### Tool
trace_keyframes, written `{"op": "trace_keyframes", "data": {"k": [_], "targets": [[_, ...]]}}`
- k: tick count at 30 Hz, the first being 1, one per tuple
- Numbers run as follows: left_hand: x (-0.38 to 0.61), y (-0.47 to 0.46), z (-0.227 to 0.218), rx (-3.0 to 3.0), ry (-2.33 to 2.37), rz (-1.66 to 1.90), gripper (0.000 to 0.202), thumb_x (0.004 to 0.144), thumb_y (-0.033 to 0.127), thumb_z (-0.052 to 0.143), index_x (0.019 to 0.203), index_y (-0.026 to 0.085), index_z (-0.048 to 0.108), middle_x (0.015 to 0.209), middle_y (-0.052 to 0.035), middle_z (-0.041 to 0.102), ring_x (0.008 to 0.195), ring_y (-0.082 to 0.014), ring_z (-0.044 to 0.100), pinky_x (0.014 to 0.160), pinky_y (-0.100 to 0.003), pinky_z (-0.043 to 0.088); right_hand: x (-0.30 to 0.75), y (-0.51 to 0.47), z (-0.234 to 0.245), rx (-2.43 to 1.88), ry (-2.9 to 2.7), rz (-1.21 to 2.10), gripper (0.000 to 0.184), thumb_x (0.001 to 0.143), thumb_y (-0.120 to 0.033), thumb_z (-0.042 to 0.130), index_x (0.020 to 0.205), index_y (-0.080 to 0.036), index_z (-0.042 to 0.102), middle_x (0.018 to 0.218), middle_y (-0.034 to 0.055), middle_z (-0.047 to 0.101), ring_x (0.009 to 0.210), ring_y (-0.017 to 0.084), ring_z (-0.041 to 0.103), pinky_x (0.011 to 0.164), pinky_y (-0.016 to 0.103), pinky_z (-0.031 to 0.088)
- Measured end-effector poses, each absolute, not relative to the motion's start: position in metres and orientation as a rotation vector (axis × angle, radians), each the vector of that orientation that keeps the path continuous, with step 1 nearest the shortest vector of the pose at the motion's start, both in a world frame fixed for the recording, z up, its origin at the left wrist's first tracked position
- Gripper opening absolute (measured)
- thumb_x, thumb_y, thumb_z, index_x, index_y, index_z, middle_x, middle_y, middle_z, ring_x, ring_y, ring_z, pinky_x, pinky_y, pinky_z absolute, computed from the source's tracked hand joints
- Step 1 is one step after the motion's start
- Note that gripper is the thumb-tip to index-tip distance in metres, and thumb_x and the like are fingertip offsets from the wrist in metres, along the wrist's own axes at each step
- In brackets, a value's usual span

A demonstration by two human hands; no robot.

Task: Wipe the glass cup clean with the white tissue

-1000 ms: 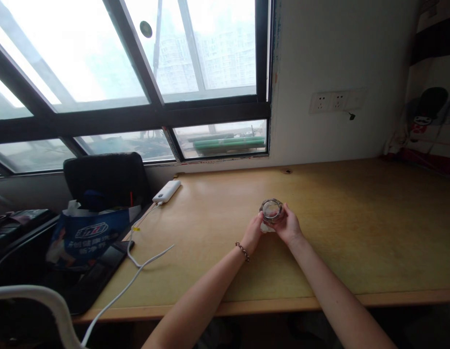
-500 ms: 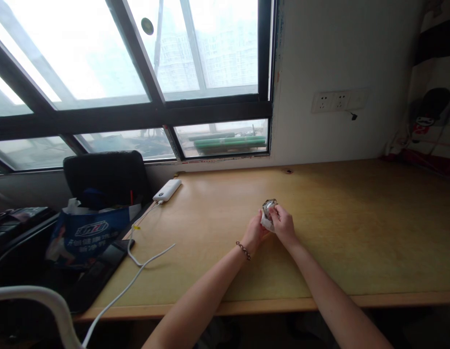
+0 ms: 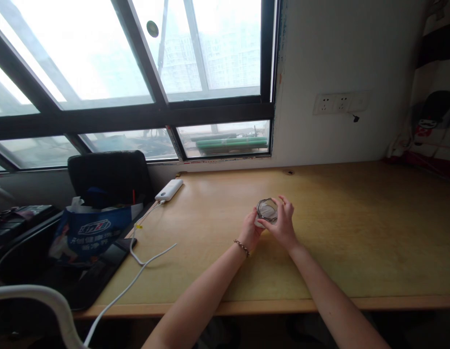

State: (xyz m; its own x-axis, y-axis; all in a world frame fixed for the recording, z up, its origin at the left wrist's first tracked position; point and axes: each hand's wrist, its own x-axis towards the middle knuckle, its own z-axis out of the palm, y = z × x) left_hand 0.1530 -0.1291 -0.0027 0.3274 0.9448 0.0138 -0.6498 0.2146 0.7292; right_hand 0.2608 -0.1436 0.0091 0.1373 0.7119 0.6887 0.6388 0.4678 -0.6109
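Observation:
A small clear glass cup (image 3: 267,209) with a dark, many-sided rim is held above the middle of the desk, its open top tilted toward me. My left hand (image 3: 252,230), with a beaded bracelet at the wrist, is closed round its left side and underside. Against the right side rests my right hand (image 3: 281,222), thumb at the near rim and fingers curving over the far right rim. Something whitish shows in or through the glass; I cannot tell whether it is tissue. My left fingers are partly hidden beneath the cup.
On the wooden desk (image 3: 210,271), a white power bank (image 3: 169,190) lies at the back left with a white cable (image 3: 141,263) trailing forward. A blue bag (image 3: 90,232) rests on a black chair (image 3: 110,172) to the left. Wall sockets (image 3: 333,103) sit above the desk.
My right hand has moved from the inside of the cup to its right rim, fingers more spread. The cup's opening now shows more fully.

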Motion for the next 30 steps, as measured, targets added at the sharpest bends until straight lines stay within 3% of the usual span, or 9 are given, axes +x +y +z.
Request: {"op": "trace_keyframes", "data": {"k": [3,8,16,22,30], "targets": [[0.153,-0.127,-0.005,0.707,0.531,1.202,0.039,0.073,0.042,0.053,0.096,0.01,0.058,0.095,-0.0111,0.061,0.08,-0.0181,0.058,0.067,-0.027,0.046,0.262,-0.14,0.006,-1.232,-1.548,0.194,0.078,0.056,-0.045,0.066,0.121,-0.017,0.032,0.116,0.0137,0.041,0.107,0.026,0.04,0.089,0.041,0.035],[0.152,-0.121,-0.008,0.898,0.663,1.304,0.037,0.071,0.042,0.055,0.09,0.011,0.06,0.087,-0.0079,0.063,0.073,-0.0147,0.058,0.066,-0.024,0.044,0.264,-0.139,0.004,-1.299,-1.554,0.214,0.074,0.055,-0.042,0.067,0.117,-0.016,0.036,0.106,0.0125,0.049,0.094,0.024,0.051,0.082,0.038,0.043],[0.144,-0.118,-0.004,1.476,0.871,1.41,0.035,0.08,0.038,0.041,0.098,0.014,0.059,0.097,-0.0067,0.062,0.089,-0.0192,0.056,0.079,-0.03,0.043,0.265,-0.142,0.005,-1.279,-1.642,0.155,0.08,0.056,-0.038,0.066,0.122,-0.014,0.027,0.112,0.0147,0.047,0.098,0.025,0.05,0.083,0.04,0.041],[0.138,-0.121,0.005,2.034,0.862,1.306,0.034,0.084,0.028,0.037,0.115,0.02,0.049,0.127,-0.0056,0.041,0.118,-0.0179,0.035,0.1,-0.034,0.027,0.266,-0.145,0.008,-1.295,-1.758,0.081,0.082,0.058,-0.035,0.063,0.125,-0.012,0.022,0.111,0.0157,0.048,0.1,0.027,0.047,0.083,0.042,0.039],[0.143,-0.122,0.0,1.853,0.881,1.311,0.037,0.083,0.032,0.037,0.117,0.021,0.047,0.122,-0.0044,0.047,0.112,-0.0183,0.043,0.098,-0.036,0.032,0.267,-0.145,0.012,-1.384,-1.575,-0.064,0.078,0.062,-0.041,0.06,0.124,-0.009,0.025,0.11,0.017,0.049,0.097,0.027,0.046,0.082,0.041,0.038]]}}
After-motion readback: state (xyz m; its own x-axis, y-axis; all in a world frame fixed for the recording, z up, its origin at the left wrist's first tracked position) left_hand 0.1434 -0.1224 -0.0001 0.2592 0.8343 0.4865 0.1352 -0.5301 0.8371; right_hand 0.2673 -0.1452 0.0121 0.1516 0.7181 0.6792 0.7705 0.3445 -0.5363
